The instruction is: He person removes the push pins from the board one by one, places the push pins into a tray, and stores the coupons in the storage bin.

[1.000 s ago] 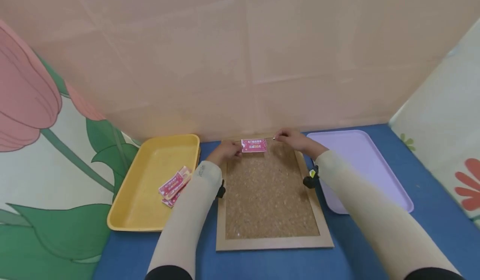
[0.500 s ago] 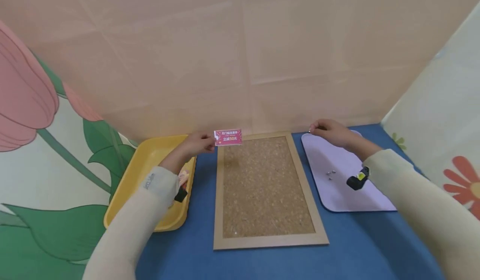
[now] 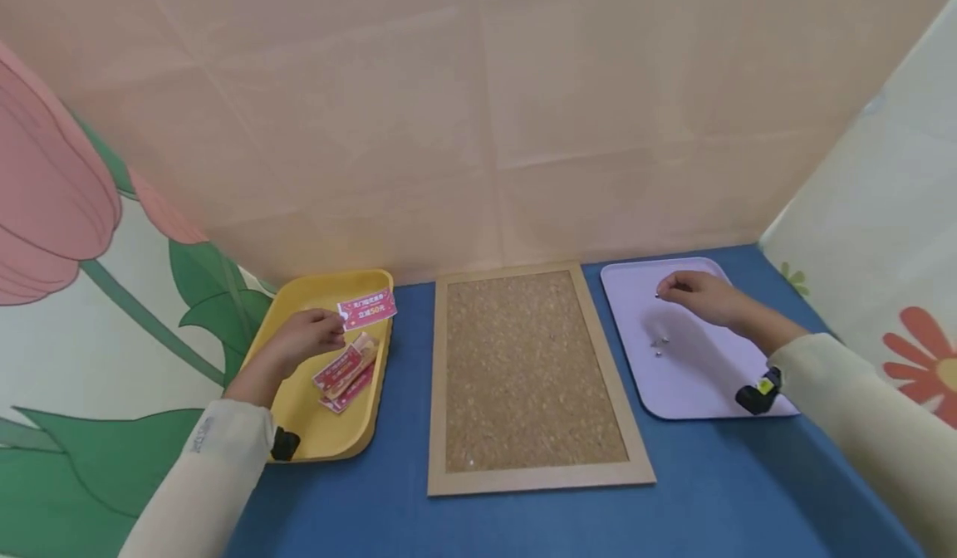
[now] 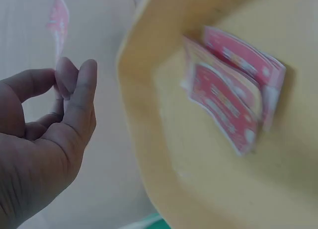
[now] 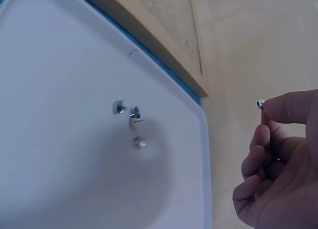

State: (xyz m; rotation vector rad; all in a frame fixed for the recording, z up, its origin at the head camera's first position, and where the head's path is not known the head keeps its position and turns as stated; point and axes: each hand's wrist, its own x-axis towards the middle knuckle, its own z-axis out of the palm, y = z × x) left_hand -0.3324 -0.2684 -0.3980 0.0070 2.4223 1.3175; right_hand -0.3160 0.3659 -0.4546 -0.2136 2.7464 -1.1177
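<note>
My left hand (image 3: 302,342) pinches one pink coupon (image 3: 369,309) by its left end, above the yellow tray (image 3: 336,435). Below it in that tray lies a loose pile of similar pink coupons (image 4: 223,105), fanned over each other. My right hand (image 3: 706,299) is over the lilac tray (image 3: 643,392). Between its thumb and forefinger it pinches a small silver thumbtack (image 5: 261,104). Several more silver thumbtacks (image 5: 139,142) lie grouped on the lilac tray, near its left side in the head view.
A cork board (image 3: 531,375) in a pale wooden frame lies between the two trays on the blue tabletop (image 3: 538,525). Behind the table hangs a creased beige sheet (image 3: 486,126). Walls with painted flowers flank both sides.
Both hands have left the far edge of the cork board and moved apart. The left carries the coupon over the yellow tray; the right carries the thumbtack over the lilac tray.
</note>
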